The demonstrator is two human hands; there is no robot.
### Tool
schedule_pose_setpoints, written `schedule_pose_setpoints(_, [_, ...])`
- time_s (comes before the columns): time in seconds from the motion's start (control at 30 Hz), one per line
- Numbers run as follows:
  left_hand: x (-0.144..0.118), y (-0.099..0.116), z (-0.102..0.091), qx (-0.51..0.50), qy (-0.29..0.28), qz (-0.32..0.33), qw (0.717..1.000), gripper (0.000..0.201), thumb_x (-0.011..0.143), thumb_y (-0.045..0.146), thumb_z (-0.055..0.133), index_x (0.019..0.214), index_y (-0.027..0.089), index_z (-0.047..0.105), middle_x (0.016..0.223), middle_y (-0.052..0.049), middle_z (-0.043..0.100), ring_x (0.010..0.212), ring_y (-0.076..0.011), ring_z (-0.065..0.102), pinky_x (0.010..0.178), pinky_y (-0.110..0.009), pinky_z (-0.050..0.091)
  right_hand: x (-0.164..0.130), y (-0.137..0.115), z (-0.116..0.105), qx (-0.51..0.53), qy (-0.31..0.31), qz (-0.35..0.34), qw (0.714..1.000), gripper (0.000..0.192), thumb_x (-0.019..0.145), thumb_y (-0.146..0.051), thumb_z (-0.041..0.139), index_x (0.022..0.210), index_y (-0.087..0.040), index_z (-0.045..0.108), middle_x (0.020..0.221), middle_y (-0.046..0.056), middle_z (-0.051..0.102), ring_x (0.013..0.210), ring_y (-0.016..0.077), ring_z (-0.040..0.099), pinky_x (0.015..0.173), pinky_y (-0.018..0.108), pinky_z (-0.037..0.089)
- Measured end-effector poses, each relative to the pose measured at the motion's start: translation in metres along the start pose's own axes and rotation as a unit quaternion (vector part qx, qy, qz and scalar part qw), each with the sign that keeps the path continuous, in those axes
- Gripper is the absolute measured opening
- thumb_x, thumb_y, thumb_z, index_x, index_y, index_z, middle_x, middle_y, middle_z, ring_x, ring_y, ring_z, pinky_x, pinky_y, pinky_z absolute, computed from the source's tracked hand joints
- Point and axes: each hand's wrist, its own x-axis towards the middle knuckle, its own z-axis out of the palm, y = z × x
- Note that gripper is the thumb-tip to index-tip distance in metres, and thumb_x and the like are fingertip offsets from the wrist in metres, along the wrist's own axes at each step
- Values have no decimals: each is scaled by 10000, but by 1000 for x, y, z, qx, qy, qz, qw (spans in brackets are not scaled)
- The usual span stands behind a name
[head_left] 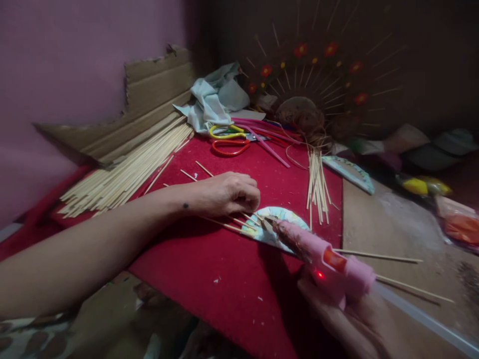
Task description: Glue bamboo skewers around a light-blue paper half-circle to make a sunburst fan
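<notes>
A pink hot glue gun (325, 259) with a lit red light is gripped in my right hand (348, 319). Its nozzle points left, over the half-round piece (288, 215) covered in light blue patterned fabric. Thin wooden sticks (232, 227) fan out leftward from that piece. My left hand (235, 192) is closed with curled fingers above these sticks, and a stick comes out from under its fingertips toward the nozzle. The fingertips are partly hidden. A clear glue stick (422, 314) juts from the gun's back end.
The red cloth (224, 279) carries a big bundle of sticks (130, 169), a smaller bundle (317, 187), scissors (230, 139) and pink strips (269, 147). Crumpled fabric (209, 102) and torn cardboard (157, 89) stand behind. A flowered stick fan (299, 109) leans at the back.
</notes>
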Motion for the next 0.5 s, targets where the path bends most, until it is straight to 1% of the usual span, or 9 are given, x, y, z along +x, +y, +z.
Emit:
schedule_pose_setpoints(0.1, [0, 0, 0, 4, -2, 0, 1000, 220, 927, 168, 516, 733, 177, 620, 778, -36, 602, 765, -143, 527, 734, -238, 404, -10, -7, 3, 1, 13, -28, 1000, 179, 864, -343, 632, 829, -248, 780, 726, 17, 728, 700, 211, 689, 676, 351, 592])
schedule_pose_setpoints(0.2, [0, 1, 0, 8, -3, -2, 1000, 220, 927, 160, 514, 735, 178, 621, 778, -34, 601, 767, -142, 526, 732, -238, 404, -14, -10, 5, 0, 11, -33, 999, 194, 885, -330, 607, 851, -253, 781, 754, 26, 733, 703, 209, 686, 689, 362, 589])
schedule_pose_setpoints(0.3, [-1, 0, 1, 11, 4, 5, 1000, 221, 924, 140, 514, 736, 168, 625, 770, -32, 597, 754, -136, 522, 719, -234, 401, -11, -7, 6, -8, 13, -25, 1000, 244, 915, -358, 564, 877, -255, 782, 738, 17, 729, 674, 190, 680, 659, 340, 577])
schedule_pose_setpoints(0.4, [0, -1, 1, 10, 9, 13, 1000, 217, 917, 123, 523, 730, 165, 624, 764, -30, 598, 748, -133, 524, 718, -231, 403, -6, 0, 7, -21, 23, -21, 999, 256, 914, -384, 568, 872, -250, 782, 700, 11, 723, 625, 177, 665, 621, 322, 566])
schedule_pose_setpoints(0.5, [0, -1, 2, 16, 10, 14, 1000, 210, 905, 106, 540, 722, 165, 625, 761, -28, 600, 748, -134, 524, 718, -234, 404, -3, 6, 9, -44, 25, -39, 998, 273, 915, -386, 556, 845, -253, 784, 655, 11, 710, 584, 176, 652, 582, 317, 556])
